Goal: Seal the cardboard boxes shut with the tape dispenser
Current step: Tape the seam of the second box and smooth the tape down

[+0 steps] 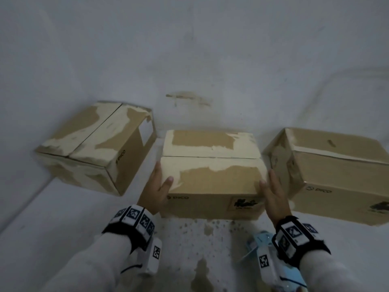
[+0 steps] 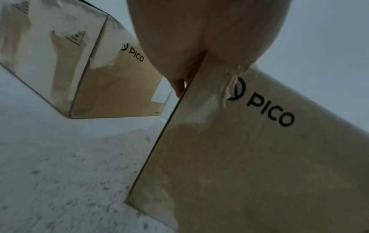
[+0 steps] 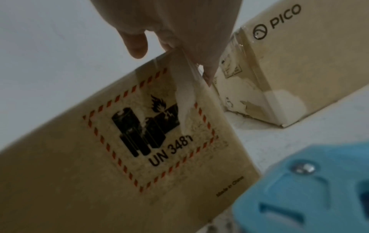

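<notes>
Three brown PICO cardboard boxes stand in a row on a white surface. I hold the middle box (image 1: 210, 165) between both hands. Its top flaps lie closed, with the seam running left to right. My left hand (image 1: 157, 184) lies against the box's near left corner, thumb on top and fingers along the left side. My right hand (image 1: 273, 190) presses straight fingers against the right end, thumb at the top edge. The blue tape dispenser (image 1: 257, 242) lies on the surface under my right wrist, in neither hand. It fills the lower right of the right wrist view (image 3: 309, 189).
The left box (image 1: 94, 144) sits turned at an angle, its flaps closed and its paper skin torn. The right box (image 1: 336, 171) stands close beside my right hand, with clear tape over its corner (image 3: 247, 52). The surface (image 1: 210, 239) near me is speckled with cardboard crumbs.
</notes>
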`<control>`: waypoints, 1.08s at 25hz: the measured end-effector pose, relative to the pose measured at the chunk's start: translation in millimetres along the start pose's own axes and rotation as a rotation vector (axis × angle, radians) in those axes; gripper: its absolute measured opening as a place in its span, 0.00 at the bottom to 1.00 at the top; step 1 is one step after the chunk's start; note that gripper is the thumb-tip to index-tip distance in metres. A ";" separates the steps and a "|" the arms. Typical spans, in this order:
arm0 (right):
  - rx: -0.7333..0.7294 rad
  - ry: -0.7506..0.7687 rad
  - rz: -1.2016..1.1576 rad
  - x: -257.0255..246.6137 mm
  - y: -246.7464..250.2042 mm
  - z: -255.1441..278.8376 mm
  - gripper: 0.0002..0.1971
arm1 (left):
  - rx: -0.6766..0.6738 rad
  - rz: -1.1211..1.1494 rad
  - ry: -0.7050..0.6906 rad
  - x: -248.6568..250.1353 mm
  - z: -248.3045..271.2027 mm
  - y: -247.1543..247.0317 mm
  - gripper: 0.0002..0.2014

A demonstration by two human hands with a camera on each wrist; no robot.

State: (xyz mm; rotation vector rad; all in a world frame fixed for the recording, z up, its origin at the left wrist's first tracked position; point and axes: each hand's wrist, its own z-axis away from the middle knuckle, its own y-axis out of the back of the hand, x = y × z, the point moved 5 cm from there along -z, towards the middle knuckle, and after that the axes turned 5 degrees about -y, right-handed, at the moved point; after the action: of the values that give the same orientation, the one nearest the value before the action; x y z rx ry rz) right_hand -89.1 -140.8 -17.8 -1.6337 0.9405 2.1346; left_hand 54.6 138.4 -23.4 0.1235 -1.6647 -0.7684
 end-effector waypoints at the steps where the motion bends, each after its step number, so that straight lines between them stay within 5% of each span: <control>1: 0.010 -0.022 -0.083 0.4 -0.7 0.7 0.27 | -0.020 0.022 0.004 1.8 -3.3 3.2 0.32; 7: 0.093 -0.097 -0.131 0.8 16.7 -1.8 0.19 | -0.204 0.168 0.063 14.5 -33.0 38.6 0.29; 10: 0.091 -0.024 0.223 -12.5 26.7 -6.3 0.13 | -0.331 -0.232 0.046 22.7 -64.6 51.7 0.27; 13: -0.040 -0.031 0.529 -31.6 30.0 -21.4 0.09 | -0.460 -0.511 0.046 23.5 -84.7 49.8 0.36; 16: -0.097 0.032 0.731 -43.0 28.8 -39.6 0.11 | -0.448 -0.455 0.022 28.6 -99.1 44.8 0.49; 20: -0.127 0.001 0.593 -51.4 23.9 -60.2 0.11 | -0.454 -0.426 0.029 25.6 -119.0 42.4 0.56; 24: -0.106 0.009 0.543 -61.5 18.1 -86.1 0.15 | -0.414 -0.380 0.067 23.7 -144.2 42.2 0.44; 27: -0.052 0.034 0.599 -66.5 13.1 -111.7 0.08 | -0.365 -0.401 0.071 20.8 -164.8 41.0 0.32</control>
State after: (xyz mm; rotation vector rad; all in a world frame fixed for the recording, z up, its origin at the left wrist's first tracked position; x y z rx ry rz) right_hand 7.3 -213.0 32.8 -1.5494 1.5535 2.5175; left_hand 212.4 91.8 23.3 0.2276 -1.4218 -1.3421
